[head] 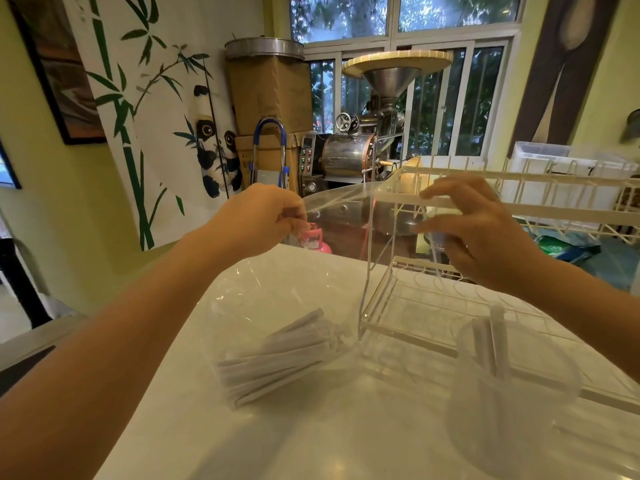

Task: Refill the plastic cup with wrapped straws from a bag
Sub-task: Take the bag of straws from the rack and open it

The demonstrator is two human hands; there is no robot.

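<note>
Early in the refill, by the look of it: bag held up and stretched open above the white surface, left hand with its grip pinched shut on the bag's mouth, right hand with fingers spread apart at the far edge, contact unclear. One bundle of wrapped straws inside the bag, too many to count; one plastic cup at right holding roughly three straws, most of the filling left.
</note>
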